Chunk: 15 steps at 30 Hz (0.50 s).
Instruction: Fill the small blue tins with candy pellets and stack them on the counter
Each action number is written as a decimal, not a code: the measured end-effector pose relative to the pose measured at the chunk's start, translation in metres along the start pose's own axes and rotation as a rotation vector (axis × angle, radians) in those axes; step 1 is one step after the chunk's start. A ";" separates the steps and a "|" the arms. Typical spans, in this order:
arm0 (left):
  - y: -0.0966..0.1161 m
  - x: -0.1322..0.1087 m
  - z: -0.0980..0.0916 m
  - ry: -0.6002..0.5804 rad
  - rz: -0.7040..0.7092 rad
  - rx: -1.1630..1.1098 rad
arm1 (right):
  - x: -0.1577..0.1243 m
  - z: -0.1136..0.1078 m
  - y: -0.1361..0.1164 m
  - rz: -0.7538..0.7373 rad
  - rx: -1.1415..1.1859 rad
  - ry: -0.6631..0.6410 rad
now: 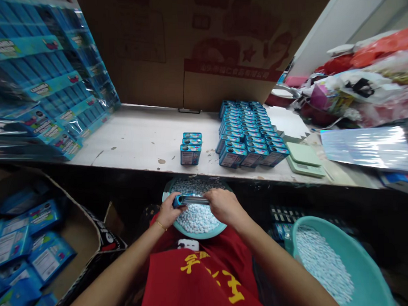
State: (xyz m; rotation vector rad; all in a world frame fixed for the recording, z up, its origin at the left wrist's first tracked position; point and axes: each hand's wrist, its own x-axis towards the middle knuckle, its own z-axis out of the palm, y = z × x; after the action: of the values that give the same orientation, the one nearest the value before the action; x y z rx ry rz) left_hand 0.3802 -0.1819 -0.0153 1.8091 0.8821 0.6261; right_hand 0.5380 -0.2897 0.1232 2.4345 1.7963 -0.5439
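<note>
My left hand (168, 213) is closed around a small blue candy box (179, 200), which is tipped on its side with its dark opening showing. My right hand (223, 206) grips a clear tube (197, 200) that lies level, its left end against or beside the box; whether it reaches inside I cannot tell. Both hands are over a teal bowl (207, 236) on my lap, full of small white and pale blue candies (198, 219). On the white table ahead, a short row of similar blue boxes (190, 154) stands upright.
Many blue boxes (254, 155) stand grouped at right, beside a pale green scale (304, 160). Wrapped display packs (44, 87) are stacked at left. A large cardboard carton (147, 52) closes off the back. A teal tub (365, 263) of candies and an open carton (76, 251) flank me.
</note>
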 end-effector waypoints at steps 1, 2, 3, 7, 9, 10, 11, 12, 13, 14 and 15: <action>0.001 0.000 -0.002 0.014 -0.018 -0.024 | -0.003 0.003 0.008 0.004 0.019 0.018; 0.002 0.001 -0.004 0.029 -0.040 -0.061 | -0.007 0.009 0.018 0.018 0.036 0.035; 0.002 0.001 -0.007 0.040 -0.065 -0.108 | -0.011 0.016 0.030 0.041 0.047 0.047; -0.005 0.003 -0.014 0.030 -0.195 -0.309 | -0.024 0.064 0.076 0.175 0.018 0.030; -0.011 0.004 -0.012 0.036 -0.261 -0.367 | -0.023 0.092 0.084 0.220 0.001 0.020; -0.013 0.004 -0.009 0.038 -0.287 -0.385 | -0.020 0.106 0.083 0.230 0.005 0.027; -0.016 0.004 -0.005 0.033 -0.308 -0.400 | -0.015 0.119 0.079 0.228 0.021 0.045; -0.017 0.005 0.000 0.024 -0.322 -0.416 | -0.008 0.130 0.072 0.224 0.050 0.068; -0.018 0.006 0.006 0.014 -0.332 -0.436 | 0.000 0.140 0.064 0.223 0.090 0.089; -0.017 0.007 0.011 0.005 -0.340 -0.460 | 0.009 0.149 0.056 0.233 0.138 0.104; -0.016 0.007 0.016 -0.003 -0.348 -0.486 | 0.019 0.156 0.049 0.252 0.196 0.113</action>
State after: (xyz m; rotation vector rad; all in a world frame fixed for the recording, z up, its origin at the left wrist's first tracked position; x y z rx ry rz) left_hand 0.3923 -0.1810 -0.0361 1.1887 0.9217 0.5538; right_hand 0.5512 -0.3288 -0.0362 2.8216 1.5018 -0.5943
